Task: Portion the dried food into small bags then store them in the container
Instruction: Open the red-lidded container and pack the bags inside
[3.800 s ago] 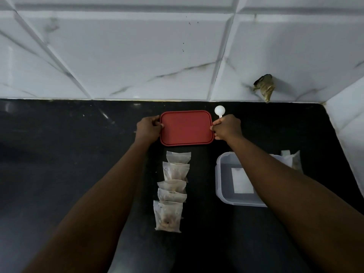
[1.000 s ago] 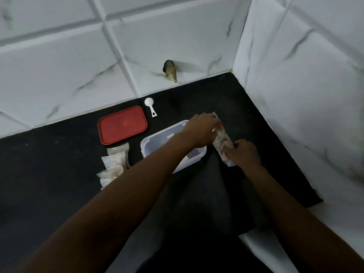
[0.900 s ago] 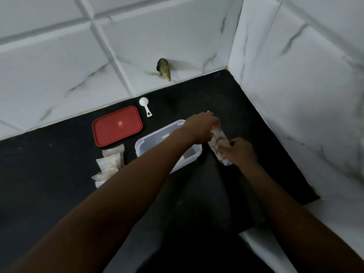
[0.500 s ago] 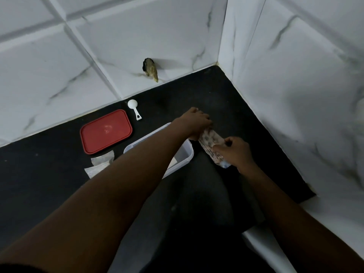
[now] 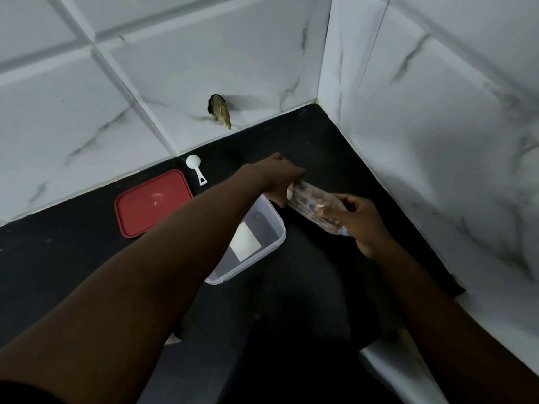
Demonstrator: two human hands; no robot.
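The left forearm crosses the frame diagonally and covers the near-left part of the clear container (image 5: 278,225), so only its far-right corner, part of its rim and a white patch (image 5: 243,242) on its floor show. A pale sliver (image 5: 174,341) peeks out from under that forearm lower down, too little of it visible to say what it is. The clear bag of dried food (image 5: 310,204) is smeared by blur; its contents read as mottled reddish-brown, and its two ends disappear inside the hands. The left hand (image 5: 278,177) reaches across the container with knuckles up and fingers curled down over the bag's far end, gripping it. The right hand (image 5: 361,223) holds the near end, thumb on top and fingers wrapped beneath. The bag lies stretched between them at a slant, just to the right of the container's corner, and it seems to be lifted off the black counter (image 5: 58,252), though the dim view leaves that uncertain. A red lid (image 5: 153,202) lies flat on the counter beyond the container, with a white scoop (image 5: 196,170) just beside its far-right corner. A small brownish object (image 5: 220,111) sticks out of the marble-tiled wall (image 5: 204,53) above the counter's back edge.
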